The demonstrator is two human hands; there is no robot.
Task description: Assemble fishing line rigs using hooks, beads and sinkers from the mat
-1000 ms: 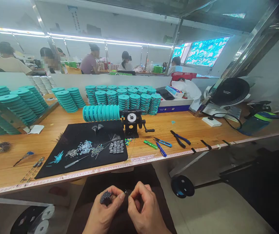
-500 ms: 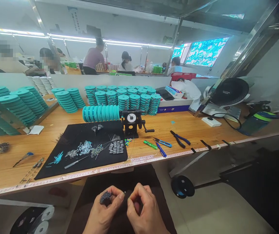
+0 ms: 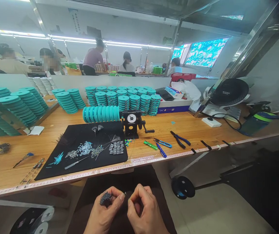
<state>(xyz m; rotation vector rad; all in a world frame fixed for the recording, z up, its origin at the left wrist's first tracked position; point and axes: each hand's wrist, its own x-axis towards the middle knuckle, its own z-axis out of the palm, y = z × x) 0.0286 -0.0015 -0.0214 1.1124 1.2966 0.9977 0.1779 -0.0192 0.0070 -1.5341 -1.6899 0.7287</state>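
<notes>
Below the table edge, my left hand (image 3: pixel 106 211) is closed around a bundle of small dark grey pieces (image 3: pixel 106 198), and a tiny shiny piece (image 3: pixel 125 193) shows at its thumb and finger tips. My right hand (image 3: pixel 144 208) is just to its right, thumb and forefinger pinched together; whatever lies between them is too small to make out. The two hands are a small gap apart. On the table ahead, a black mat (image 3: pixel 81 164) bears small beads, grey cylinders (image 3: pixel 116 148), light-blue pieces (image 3: pixel 84 148) and turquoise strips (image 3: pixel 58 158).
A hand-cranked winder (image 3: pixel 131 125) with turquoise spools (image 3: pixel 100 113) stands behind the mat. Stacked spools (image 3: pixel 123 102) line the back. Pliers (image 3: pixel 179 139), a green tool (image 3: pixel 150 145) and blue cutters (image 3: pixel 162 143) lie right. A fan (image 3: pixel 229 92) and bottle (image 3: pixel 255 123) stand farther right.
Both hands hold nearly the same pose and place. In the background, a person at the far left has leaned and stretched out an arm, and the seated person in the middle has raised the head.
</notes>
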